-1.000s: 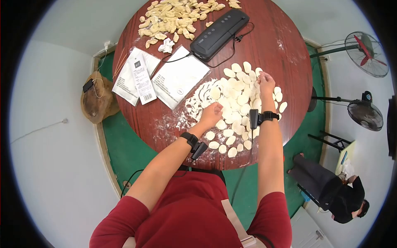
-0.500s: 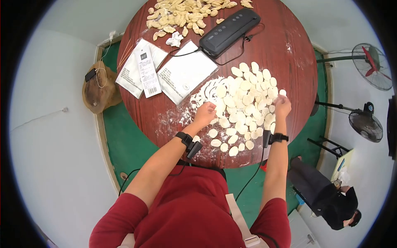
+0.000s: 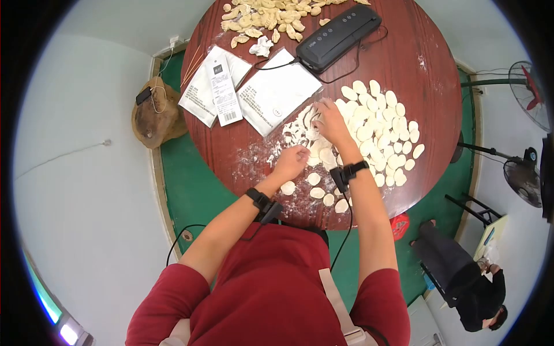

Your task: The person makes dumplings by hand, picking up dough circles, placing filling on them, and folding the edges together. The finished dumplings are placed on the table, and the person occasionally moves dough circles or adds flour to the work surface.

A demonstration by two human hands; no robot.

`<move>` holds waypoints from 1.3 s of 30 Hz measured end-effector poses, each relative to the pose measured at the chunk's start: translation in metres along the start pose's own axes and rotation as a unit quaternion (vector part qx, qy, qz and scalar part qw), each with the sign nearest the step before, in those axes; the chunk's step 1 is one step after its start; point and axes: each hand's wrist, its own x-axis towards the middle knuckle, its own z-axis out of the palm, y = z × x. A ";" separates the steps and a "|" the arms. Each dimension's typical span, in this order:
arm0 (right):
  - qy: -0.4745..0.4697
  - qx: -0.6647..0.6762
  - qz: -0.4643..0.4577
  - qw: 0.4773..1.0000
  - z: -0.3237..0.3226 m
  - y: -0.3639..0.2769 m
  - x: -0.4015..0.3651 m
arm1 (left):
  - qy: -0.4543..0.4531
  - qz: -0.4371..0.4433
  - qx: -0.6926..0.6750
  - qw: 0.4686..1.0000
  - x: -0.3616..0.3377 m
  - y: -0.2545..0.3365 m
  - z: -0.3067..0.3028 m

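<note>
My left hand (image 3: 292, 162) rests low at the left edge of the round dumpling wrappers (image 3: 388, 124), its fingers curled together; whether anything is pinched in them is hidden. Ahead and to its right, my right hand (image 3: 330, 121) reaches over the left side of the wrappers beside floury dough strips (image 3: 297, 128). Its fingers look slightly apart, with nothing visible held. The pale wrappers lie overlapping in a wide spread, partly covered by my right forearm. Single wrappers lie near the front edge, one below my left hand. Loose white flour dusts the wood around them.
Shaped dumplings (image 3: 268, 14) cover the table's far side. A black vacuum sealer (image 3: 337, 37) with its cord, printed white packets (image 3: 277, 92) and a crumpled tissue (image 3: 261, 46) lie nearby. Fans (image 3: 524, 173) stand at right, where another person (image 3: 461, 271) sits.
My right hand has moved left from the far right edge of the wrappers to the floury strips. My left hand stays near the left edge. The whole view has shifted slightly.
</note>
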 end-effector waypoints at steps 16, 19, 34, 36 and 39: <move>-0.128 0.161 0.111 0.972 0.001 -0.007 -0.069 | -0.068 0.097 0.240 0.964 -0.085 -0.034 -0.032; -0.006 0.186 0.255 0.949 -0.024 -0.003 -0.084 | -0.100 0.091 0.279 0.951 -0.082 -0.040 -0.022; 0.064 0.227 0.403 0.884 -0.062 -0.012 -0.163 | 0.039 0.084 0.178 0.980 0.018 0.014 0.016; 0.082 0.137 0.399 0.903 -0.077 -0.014 -0.186 | 0.050 0.093 0.255 0.961 0.018 0.013 0.024; 0.083 0.057 0.418 0.903 -0.084 -0.002 -0.238 | 0.067 0.105 0.296 0.947 0.009 0.014 0.031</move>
